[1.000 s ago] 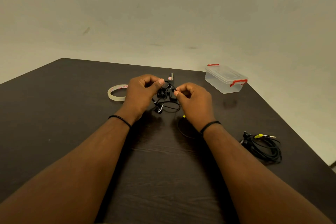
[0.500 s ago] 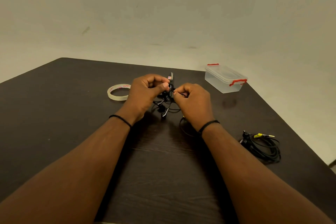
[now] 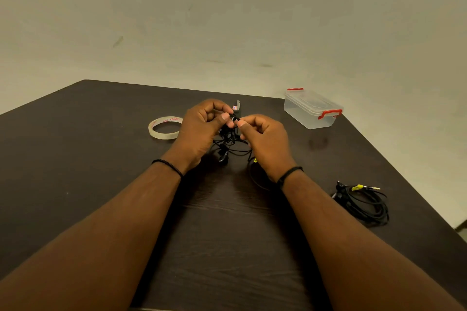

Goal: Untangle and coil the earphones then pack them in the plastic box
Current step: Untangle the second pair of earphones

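Black tangled earphones [image 3: 228, 145] hang between my two hands above the dark table [image 3: 75, 159]. My left hand [image 3: 202, 131] pinches the cable at the top of the tangle with thumb and fingers. My right hand [image 3: 265, 139] pinches the same cable close beside it. Loops and an earbud dangle below, and part of the cable runs under my right wrist. A second black earphone bundle [image 3: 364, 203] with a yellow plug lies coiled on the table at the right. The clear plastic box [image 3: 312, 110] with red clips stands closed at the far right.
A roll of clear tape [image 3: 164, 127] lies left of my hands. A small dark object with a red-and-white label [image 3: 237, 106] sits just behind my hands. The table's right edge runs diagonally past the box and the coiled bundle.
Both hands have risen slightly and drawn closer together, lifting the tangle off the table. The dangling earbud has swung lower between my wrists.
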